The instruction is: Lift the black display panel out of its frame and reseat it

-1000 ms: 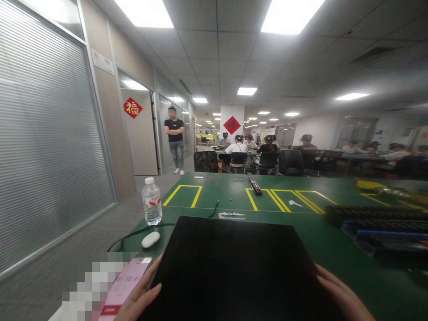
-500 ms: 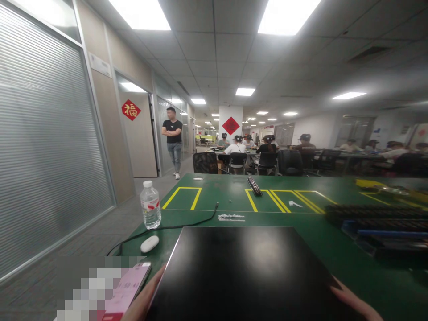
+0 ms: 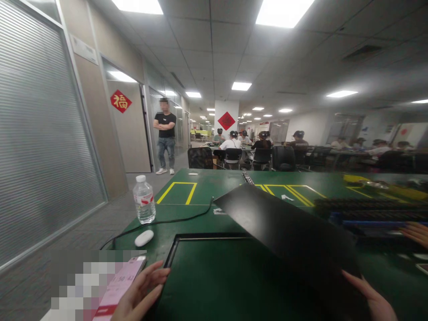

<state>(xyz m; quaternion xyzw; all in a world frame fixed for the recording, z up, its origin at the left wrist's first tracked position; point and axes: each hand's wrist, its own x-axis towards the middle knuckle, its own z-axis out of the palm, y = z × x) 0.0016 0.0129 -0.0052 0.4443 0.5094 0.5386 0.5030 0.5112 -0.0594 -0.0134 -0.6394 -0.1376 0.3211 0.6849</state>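
My right hand (image 3: 374,301) grips the near right corner of a large thin black panel (image 3: 290,227) and holds it tilted above the green table (image 3: 200,187), its far corner raised toward the middle. Under it lies a black rectangular frame (image 3: 207,236) with green surface showing inside. My left hand (image 3: 140,294) rests at the frame's near left corner with fingers stretched out and holding nothing, right beside a pink-screened phone (image 3: 117,290).
A water bottle (image 3: 143,200), a white oval device (image 3: 144,238) and a black cable (image 3: 174,219) lie at the left. Stacked black trays (image 3: 368,207) sit at the right, where another person's hand (image 3: 416,234) reaches in. A person (image 3: 165,133) stands by the doors; others sit behind.
The black panel lay flat under both hands; my right hand has now lifted and swung it up to the right, uncovering the frame. My left hand has let go of it.
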